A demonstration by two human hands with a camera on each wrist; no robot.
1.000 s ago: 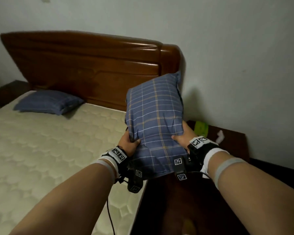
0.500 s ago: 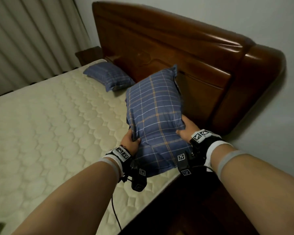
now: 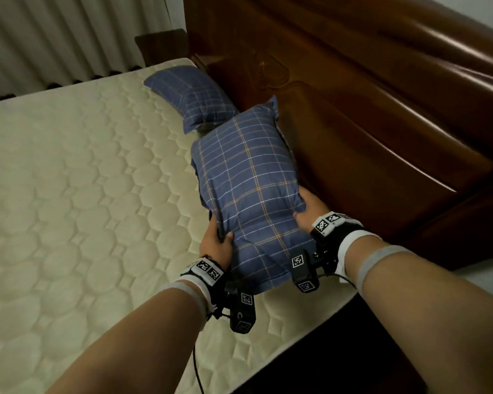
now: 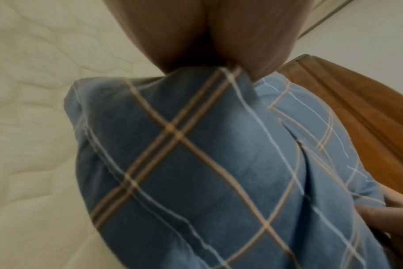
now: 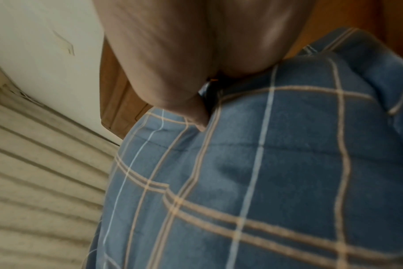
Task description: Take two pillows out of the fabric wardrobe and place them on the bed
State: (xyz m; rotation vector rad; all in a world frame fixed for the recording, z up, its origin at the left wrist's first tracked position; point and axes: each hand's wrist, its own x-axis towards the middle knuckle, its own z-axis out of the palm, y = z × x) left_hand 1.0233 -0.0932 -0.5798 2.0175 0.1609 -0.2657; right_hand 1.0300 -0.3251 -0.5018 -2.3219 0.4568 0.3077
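Both hands hold a blue plaid pillow (image 3: 245, 177) by its near end, above the mattress (image 3: 69, 194) beside the headboard. My left hand (image 3: 215, 245) grips its left edge with the thumb on top, and my right hand (image 3: 310, 211) grips its right edge. The same pillow (image 4: 196, 172) fills the left wrist view under my left hand (image 4: 207, 36), and the pillow (image 5: 265, 172) fills the right wrist view under my right hand (image 5: 184, 63). A second blue plaid pillow (image 3: 191, 92) lies flat on the mattress further along the headboard.
A dark wooden headboard (image 3: 367, 95) runs along the right side of the bed. Pale curtains (image 3: 69, 38) hang beyond the far side of the mattress, with a dark nightstand (image 3: 162, 44) in the far corner. Dark floor lies below the near bed edge.
The view has swung left and down over the bed. The held pillow has come down from upright to a low tilt close over the mattress, near the headboard; both hands keep their grip.
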